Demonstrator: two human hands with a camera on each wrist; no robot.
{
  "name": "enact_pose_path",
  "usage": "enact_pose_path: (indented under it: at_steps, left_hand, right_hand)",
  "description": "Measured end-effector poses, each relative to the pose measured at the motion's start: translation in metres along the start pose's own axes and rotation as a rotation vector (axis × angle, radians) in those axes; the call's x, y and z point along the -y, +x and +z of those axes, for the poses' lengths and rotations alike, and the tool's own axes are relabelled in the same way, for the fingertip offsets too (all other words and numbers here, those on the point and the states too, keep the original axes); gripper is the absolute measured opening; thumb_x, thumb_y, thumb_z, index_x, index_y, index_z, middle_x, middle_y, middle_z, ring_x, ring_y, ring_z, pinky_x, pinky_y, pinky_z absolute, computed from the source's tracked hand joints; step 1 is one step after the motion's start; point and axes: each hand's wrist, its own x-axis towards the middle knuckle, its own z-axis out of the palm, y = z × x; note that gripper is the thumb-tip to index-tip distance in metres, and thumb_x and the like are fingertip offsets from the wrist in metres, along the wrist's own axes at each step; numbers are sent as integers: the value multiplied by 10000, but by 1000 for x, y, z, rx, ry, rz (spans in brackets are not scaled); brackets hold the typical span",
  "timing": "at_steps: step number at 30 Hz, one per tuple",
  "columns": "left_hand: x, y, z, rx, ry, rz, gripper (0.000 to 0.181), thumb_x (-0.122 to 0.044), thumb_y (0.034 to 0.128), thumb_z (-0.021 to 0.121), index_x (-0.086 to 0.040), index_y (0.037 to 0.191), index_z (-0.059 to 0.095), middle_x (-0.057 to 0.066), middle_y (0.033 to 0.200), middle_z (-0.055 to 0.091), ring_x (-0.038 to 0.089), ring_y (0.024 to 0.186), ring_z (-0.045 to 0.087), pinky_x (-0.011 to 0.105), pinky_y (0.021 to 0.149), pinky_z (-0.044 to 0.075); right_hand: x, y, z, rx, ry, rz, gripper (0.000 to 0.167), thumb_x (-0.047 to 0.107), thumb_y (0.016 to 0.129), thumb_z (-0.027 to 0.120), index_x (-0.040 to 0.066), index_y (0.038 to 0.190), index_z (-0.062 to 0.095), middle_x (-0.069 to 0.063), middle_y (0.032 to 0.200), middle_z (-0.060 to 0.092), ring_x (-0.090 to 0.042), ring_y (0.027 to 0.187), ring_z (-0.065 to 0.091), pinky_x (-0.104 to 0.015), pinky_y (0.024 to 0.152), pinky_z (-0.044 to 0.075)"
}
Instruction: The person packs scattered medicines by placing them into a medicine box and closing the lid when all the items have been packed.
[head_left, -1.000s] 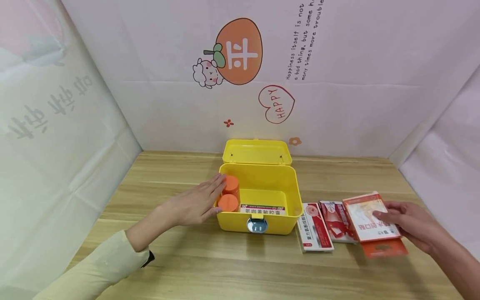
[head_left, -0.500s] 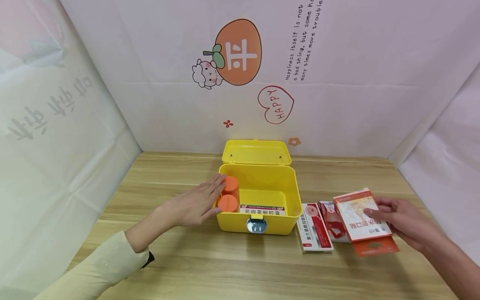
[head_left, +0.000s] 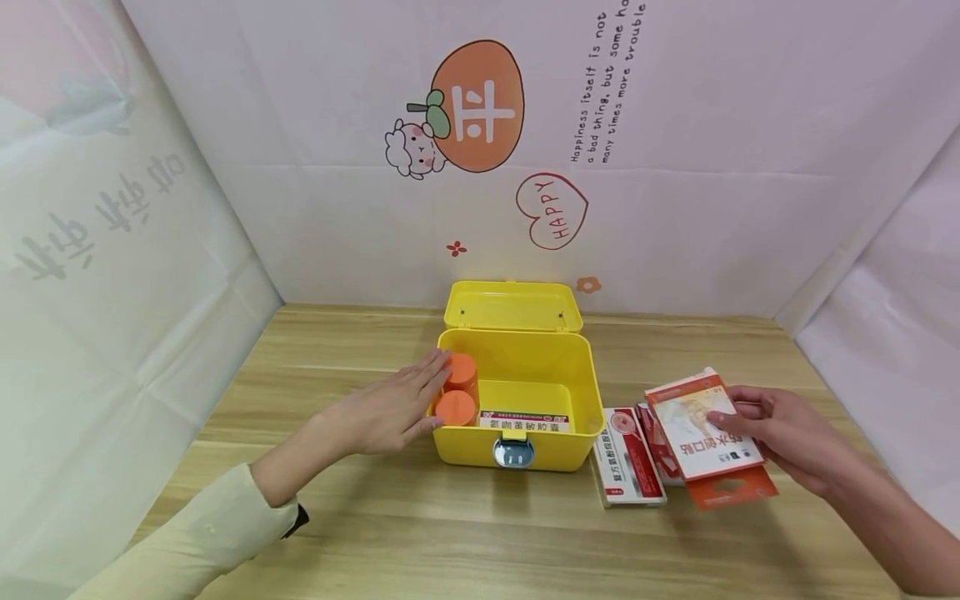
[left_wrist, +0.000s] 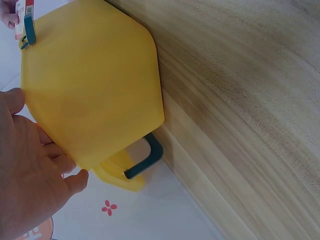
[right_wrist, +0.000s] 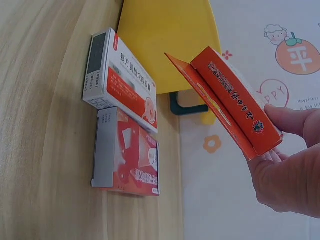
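My left hand (head_left: 393, 406) rests on the left rim of a yellow lidded box (head_left: 592, 392), its fingers fairly straight. Two orange-capped bottles (head_left: 456, 408) stand inside the box beside those fingertips. A white medicine box (head_left: 528, 421) lies at the bottom near the front wall. Off to the right, my right hand (head_left: 787, 433) holds an orange-and-white bandage box (head_left: 701, 425) between thumb and fingers, raised over the table. Below it in the right wrist view lie a red-and-white medicine box (right_wrist: 125, 82) and a pinkish-red box (right_wrist: 135, 157).
The yellow box's lid (head_left: 513, 306) is swung back toward the printed wall sheet (head_left: 337, 225). A metal latch (head_left: 513, 451) hangs at the front. Wooden tabletop (head_left: 420, 533) spreads before the box. In the left wrist view a dark green handle or clasp (left_wrist: 150, 160) juts from the side.
My right hand has carried the bandage box leftward and slightly away from me, covering more of the pinkish-red box. My left hand has stayed at the yellow box's rim.
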Motion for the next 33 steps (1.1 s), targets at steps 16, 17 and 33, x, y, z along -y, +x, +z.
enact_pose_path:
  at_steps: [16,17,33]
  left_hand:
    - [0,0,1,0,11,1,724,-471,1070,319,18,1577,152,167,1679,54,294,1566,69,460,1250,228]
    - [0,0,1,0,10,2,724,-470,1070,321,18,1577,152,167,1679,55,294,1566,68,458,1251,226]
    - [2,0,1,-4,18,5,729,-481,1072,298,18,1579,140,173,1678,57,298,1565,62,452,1249,230]
  right_hand:
    - [19,7,16,79,1,-53,358,133,1013,571,-65,1287,454,52,953,742,-138,836,718,-344,726,626]
    - [20,8,17,80,-3,-54,364,134,1013,572,-70,1289,452,53,952,743,-138,835,718,-346,725,626]
    - [42,15,35,95,-40,-61,594,188,1003,600,-143,1420,338,48,980,744,-131,868,715,-323,765,618]
